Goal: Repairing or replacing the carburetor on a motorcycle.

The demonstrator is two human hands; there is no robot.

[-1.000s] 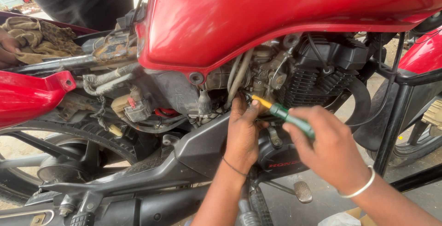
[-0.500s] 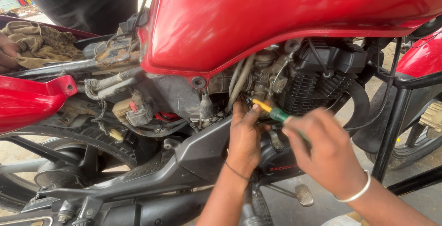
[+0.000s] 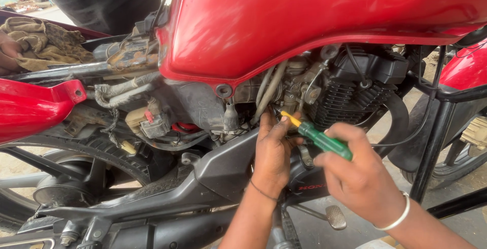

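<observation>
Screwdriver (image 3: 318,138): green handle, yellow collar; long axis running from lower right up to upper left, tip pointing into the engine (image 3: 350,94) beneath the red fuel tank (image 3: 314,20).
Right hand (image 3: 362,178): closing fully around the handle, gripping it.
Left hand (image 3: 274,152): fingers (image 3: 278,127) lying half-curled beside the tip, pressing against engine parts; whether they are holding anything cannot be told.
Rag (image 3: 43,43): lying on the frame, upper left.

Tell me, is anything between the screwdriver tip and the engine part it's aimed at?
Partly: the left hand reaches in beside the screwdriver, which the right hand holds, its fingers covering the spot under the fuel tank, so the tip is hidden.
</observation>
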